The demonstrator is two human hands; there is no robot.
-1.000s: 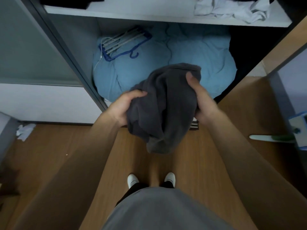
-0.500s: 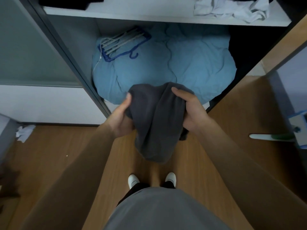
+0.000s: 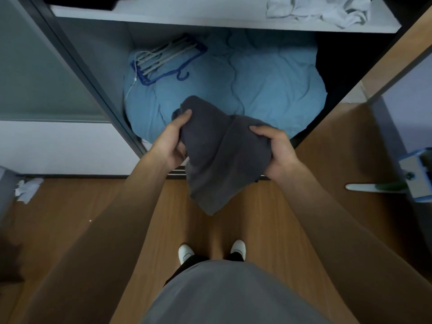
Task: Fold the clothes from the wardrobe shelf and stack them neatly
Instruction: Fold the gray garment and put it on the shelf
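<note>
Before us a white shelf (image 3: 210, 18), crumpled white garment (image 3: 327, 10) at its right end, dark garment (image 3: 88, 1) at its left, blue bedding (image 3: 275, 80) below carrying hangers (image 3: 163, 59), wooden floor (image 3: 70, 218) under us, white scrap (image 3: 28, 189) at left.

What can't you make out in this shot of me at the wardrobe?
- Head view: what kind of garment the grey cloth is; it is bunched between the left hand and right hand.
- Head view: the black clothes on the shelf, cut off by the top edge.
- Head view: the blue and white object at right, cut off by the frame edge.
</note>
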